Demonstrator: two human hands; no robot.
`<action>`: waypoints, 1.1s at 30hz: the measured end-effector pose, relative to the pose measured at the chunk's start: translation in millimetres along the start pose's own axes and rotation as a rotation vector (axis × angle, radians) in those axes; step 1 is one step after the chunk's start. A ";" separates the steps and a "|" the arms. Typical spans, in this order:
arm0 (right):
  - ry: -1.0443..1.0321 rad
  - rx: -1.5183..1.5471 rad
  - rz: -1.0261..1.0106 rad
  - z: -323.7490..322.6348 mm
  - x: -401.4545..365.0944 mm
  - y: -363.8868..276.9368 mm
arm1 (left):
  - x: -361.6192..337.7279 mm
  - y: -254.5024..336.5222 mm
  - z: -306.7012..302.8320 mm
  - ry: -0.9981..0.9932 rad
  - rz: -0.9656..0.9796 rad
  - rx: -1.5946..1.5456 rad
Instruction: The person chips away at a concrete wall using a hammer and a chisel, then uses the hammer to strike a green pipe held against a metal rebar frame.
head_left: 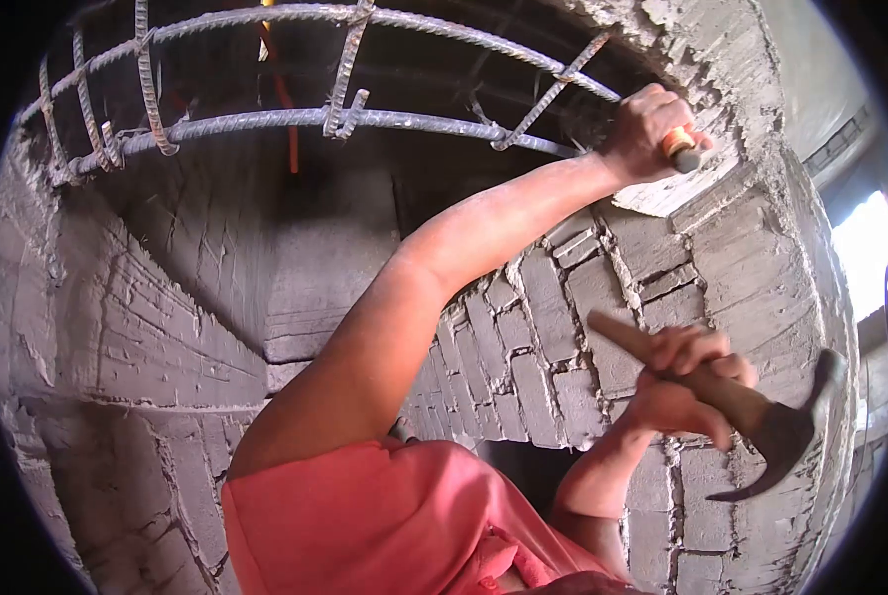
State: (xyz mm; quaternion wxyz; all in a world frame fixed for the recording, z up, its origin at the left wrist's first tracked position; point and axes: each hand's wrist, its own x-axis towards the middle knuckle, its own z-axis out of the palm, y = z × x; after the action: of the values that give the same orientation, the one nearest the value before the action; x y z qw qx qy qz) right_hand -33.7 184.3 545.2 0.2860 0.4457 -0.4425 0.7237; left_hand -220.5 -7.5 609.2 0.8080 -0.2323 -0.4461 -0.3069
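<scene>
My left hand [652, 134] is raised to the rough concrete edge [727, 74] at the upper right, its fingers wrapped round a chisel [680, 149]. An orange band and a blunt round end of the chisel stick out of the fist; its tip is hidden. Lower down on the right, my right hand [687, 382] grips a claw hammer [737, 402] by its wooden handle. The dark hammer head points to the right, with the curved claw hanging downward. Hammer and chisel are apart.
Ribbed steel bars [265, 119] with crossing ties curve across the top, close to my left hand. A brick wall [533, 337] with rough mortar joints lies behind my arms. More grey wall [156, 327] stands at the left, and a bright opening [864, 253] shows at the far right.
</scene>
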 end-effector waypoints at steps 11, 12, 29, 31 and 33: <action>-0.054 0.125 0.428 -32.1 1.0 63.0 | -16.0 12.5 23.7 -0.112 0.071 0.044; -0.182 0.158 0.359 -41.4 -11.1 52.7 | -21.2 28.0 22.1 -0.117 0.074 0.029; -0.598 -1.125 1.522 -306.8 -418.9 32.3 | -327.2 366.4 -553.8 -1.638 -2.479 1.037; -0.534 -0.983 1.597 -322.9 -443.4 26.5 | -322.3 441.3 -602.0 -1.174 -2.526 1.188; -0.486 -0.927 1.626 -360.1 -486.7 19.7 | -311.5 481.6 -627.4 -0.926 -2.799 1.293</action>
State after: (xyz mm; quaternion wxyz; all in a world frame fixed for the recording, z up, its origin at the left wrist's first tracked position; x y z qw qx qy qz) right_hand 22.9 488.4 24.5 -0.2542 -0.0163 -0.9044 0.3423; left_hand 352.2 14.0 -18.6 0.3332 -0.6326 0.5398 0.4442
